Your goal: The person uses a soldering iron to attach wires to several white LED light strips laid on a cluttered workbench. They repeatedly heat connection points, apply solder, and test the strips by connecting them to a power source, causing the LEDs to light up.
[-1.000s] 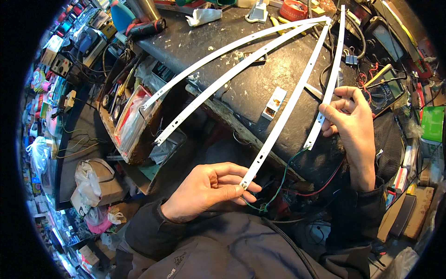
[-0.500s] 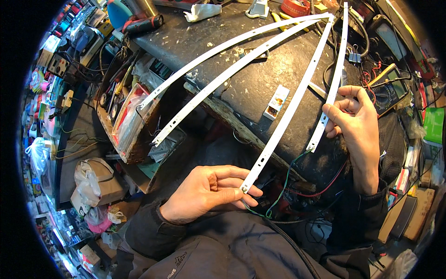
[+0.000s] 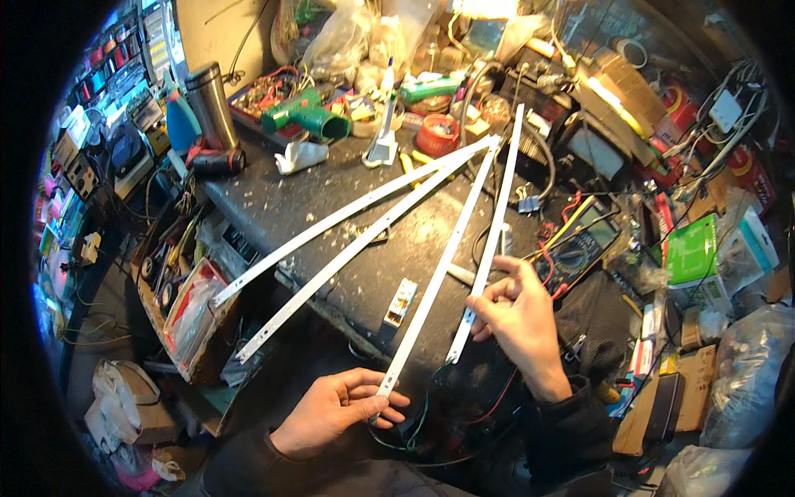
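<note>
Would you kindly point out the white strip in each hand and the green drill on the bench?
Left hand's white strip [image 3: 435, 282], head view, middle of its length.
Right hand's white strip [image 3: 495, 232], head view, middle of its length.
Green drill [image 3: 302, 116], head view, its body.

The surface [image 3: 331, 215] is a dark, scuffed top strewn with pale shavings. Four long white strips fan across it: two [image 3: 348, 214] [image 3: 356, 253] lie flat, their ends past the near edge, and two more [image 3: 443, 261] [image 3: 495, 228] run out toward the hands. Near the front edge lies a small white block [image 3: 401, 301]. At the back stand a steel flask [image 3: 210, 106], a green drill [image 3: 303, 114], a crumpled white rag [image 3: 300, 156] and a red tub [image 3: 436, 134], possibly a tape roll.
</note>
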A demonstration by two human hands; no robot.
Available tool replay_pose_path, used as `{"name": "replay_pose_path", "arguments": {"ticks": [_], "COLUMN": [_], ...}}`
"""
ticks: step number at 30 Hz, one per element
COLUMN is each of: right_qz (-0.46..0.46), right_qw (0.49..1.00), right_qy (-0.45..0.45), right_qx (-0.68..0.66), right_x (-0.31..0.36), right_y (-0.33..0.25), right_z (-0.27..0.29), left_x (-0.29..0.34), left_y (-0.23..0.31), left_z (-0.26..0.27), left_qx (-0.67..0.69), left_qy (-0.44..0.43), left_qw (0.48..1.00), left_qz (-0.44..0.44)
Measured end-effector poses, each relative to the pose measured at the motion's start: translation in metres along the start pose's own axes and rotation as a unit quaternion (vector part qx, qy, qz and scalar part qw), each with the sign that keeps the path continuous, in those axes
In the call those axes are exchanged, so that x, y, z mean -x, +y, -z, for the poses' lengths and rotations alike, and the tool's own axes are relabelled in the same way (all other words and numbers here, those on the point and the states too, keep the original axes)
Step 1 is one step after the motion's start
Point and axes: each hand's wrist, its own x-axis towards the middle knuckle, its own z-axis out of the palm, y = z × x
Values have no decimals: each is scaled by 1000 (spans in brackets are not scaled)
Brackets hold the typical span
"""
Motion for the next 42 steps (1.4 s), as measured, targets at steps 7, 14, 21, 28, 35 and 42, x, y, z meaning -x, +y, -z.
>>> {"name": "replay_pose_path", "arguments": {"ticks": [7,14,21,28,35,42], "right_qz": [-53,-70,-122,-147,-175,-194], "right_qw": [992,983,960,941,919,914], "right_qy": [-83,-141,-243,-281,-304,-337], "right_qx": [-81,-91,-67,-117,-179,-113], "right_x": [-1,2,7,16,50,84], "right_y": [2,-6,-16,-23,-24,-16], "right_z": [6,5,4,2,-14,-26], "left_x": [-9,-4,0,5,4,11], "left_y": [4,5,4,8,8,4], "left_z": [-7,-8,-6,-5,-7,-7], "left_qx": [-14,-14,-43,-56,10,0], "left_qy": [-21,-23,2,40,-1,-52], "left_qw": [1000,1000,999,997,999,999], "left_qz": [-9,-9,-21,-45,-41,-11]}}
